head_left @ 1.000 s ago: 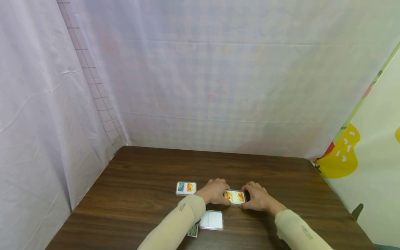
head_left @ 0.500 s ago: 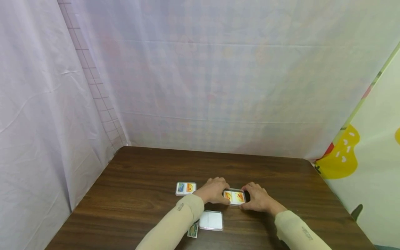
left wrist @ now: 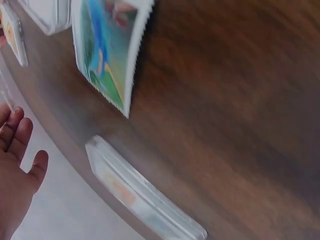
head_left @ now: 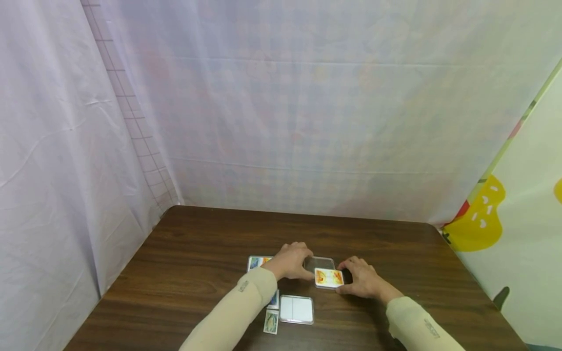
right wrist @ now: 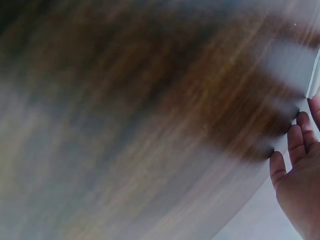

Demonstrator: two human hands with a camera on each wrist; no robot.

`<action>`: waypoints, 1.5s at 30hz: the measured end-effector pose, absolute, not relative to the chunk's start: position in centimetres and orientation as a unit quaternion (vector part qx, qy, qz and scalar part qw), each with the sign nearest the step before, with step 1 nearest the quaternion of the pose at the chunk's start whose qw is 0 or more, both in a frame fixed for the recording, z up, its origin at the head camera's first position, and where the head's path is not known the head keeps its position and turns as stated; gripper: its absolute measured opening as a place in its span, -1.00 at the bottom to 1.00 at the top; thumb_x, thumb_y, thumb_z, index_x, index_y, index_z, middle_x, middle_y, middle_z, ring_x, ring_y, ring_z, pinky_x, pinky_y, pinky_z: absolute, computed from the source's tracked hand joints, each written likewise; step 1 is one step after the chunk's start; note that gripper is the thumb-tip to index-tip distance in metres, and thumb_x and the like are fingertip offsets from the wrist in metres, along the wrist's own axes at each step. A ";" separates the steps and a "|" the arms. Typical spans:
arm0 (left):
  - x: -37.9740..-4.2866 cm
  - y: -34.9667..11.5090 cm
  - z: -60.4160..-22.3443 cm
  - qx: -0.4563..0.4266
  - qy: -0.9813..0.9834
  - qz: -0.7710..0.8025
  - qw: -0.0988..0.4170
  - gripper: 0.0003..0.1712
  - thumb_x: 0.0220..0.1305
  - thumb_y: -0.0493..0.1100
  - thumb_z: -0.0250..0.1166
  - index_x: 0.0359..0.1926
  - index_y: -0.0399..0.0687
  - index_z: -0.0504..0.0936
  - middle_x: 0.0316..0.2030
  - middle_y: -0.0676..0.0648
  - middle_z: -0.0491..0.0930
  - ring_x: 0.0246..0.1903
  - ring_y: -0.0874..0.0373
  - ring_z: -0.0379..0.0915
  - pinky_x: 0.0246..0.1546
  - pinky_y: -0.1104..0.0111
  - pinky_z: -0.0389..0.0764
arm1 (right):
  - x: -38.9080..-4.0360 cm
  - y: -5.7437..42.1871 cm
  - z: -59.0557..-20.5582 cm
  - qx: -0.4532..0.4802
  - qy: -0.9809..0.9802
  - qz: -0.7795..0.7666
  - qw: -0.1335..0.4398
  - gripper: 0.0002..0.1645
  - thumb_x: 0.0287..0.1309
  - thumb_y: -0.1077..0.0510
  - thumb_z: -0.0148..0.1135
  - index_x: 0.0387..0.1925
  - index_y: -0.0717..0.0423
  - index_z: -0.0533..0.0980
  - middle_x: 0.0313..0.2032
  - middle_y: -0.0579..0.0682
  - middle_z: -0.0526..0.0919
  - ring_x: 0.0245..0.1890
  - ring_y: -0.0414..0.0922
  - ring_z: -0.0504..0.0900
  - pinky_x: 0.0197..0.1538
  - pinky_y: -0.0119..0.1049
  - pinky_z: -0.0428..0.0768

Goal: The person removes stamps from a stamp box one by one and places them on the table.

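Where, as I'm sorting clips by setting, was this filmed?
Probably an indoor, curtained-off tabletop workspace, though the wider room is hidden: pale sheets hang behind and beside a wood-grain table, where the right hand grips an orange-pictured case.

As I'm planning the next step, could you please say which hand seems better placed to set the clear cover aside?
Probably the left hand: it holds the clear cover, while the right hand holds the orange-patterned case.
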State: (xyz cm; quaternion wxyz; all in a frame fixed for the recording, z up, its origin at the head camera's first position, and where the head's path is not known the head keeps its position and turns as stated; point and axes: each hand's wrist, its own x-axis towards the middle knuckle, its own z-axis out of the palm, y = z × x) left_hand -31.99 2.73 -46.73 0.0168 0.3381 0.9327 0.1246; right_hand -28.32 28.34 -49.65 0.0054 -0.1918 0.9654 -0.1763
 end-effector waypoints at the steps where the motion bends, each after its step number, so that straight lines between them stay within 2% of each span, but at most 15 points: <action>1: -32.0 2.5 -46.7 0.337 0.933 0.127 0.015 -0.32 0.09 0.23 0.44 0.17 0.02 0.60 -0.05 0.11 0.50 -0.05 0.20 0.38 0.03 0.28 0.37 | -28.3 28.3 -49.6 -0.191 0.965 -0.177 0.006 -0.30 -0.19 -0.21 0.56 -0.03 0.03 0.54 -0.01 0.05 0.51 0.04 0.12 0.44 0.02 0.21 0.38; 10: -32.0 0.6 -45.8 0.332 0.933 0.141 0.017 -0.33 0.10 0.22 0.43 0.17 0.00 0.60 -0.08 0.12 0.50 -0.08 0.21 0.37 0.05 0.27 0.35 | -27.9 28.4 -49.6 -0.194 0.964 -0.182 0.000 -0.29 -0.13 -0.18 0.55 0.02 0.07 0.54 0.02 0.08 0.50 0.07 0.14 0.43 0.04 0.26 0.36; 22: -31.8 -1.5 -45.6 0.328 0.931 0.161 0.023 -0.34 0.11 0.20 0.44 0.17 -0.02 0.59 -0.06 0.12 0.51 -0.05 0.22 0.37 0.20 0.21 0.26 | -27.5 28.2 -49.5 -0.179 0.966 -0.184 0.016 -0.29 -0.09 -0.16 0.54 0.05 0.06 0.53 0.09 0.13 0.48 0.15 0.19 0.40 0.12 0.31 0.32; 33: -31.5 -2.5 -46.1 0.319 0.936 0.143 0.034 -0.29 0.09 0.19 0.46 0.20 -0.03 0.57 0.02 0.08 0.51 0.07 0.14 0.39 0.27 0.13 0.20 | -27.5 28.4 -49.6 -0.180 0.966 -0.186 0.014 -0.29 -0.10 -0.17 0.54 0.05 0.06 0.53 0.08 0.12 0.47 0.13 0.17 0.40 0.11 0.27 0.33; 45: -31.2 -3.1 -46.8 0.307 0.942 0.130 0.034 -0.30 0.03 0.19 0.48 0.16 -0.03 0.61 0.00 0.06 0.53 0.06 0.11 0.39 0.26 0.10 0.22 | -27.5 28.2 -49.5 -0.187 0.964 -0.189 0.010 -0.29 -0.09 -0.18 0.53 0.06 0.06 0.52 0.08 0.12 0.47 0.14 0.18 0.40 0.11 0.28 0.33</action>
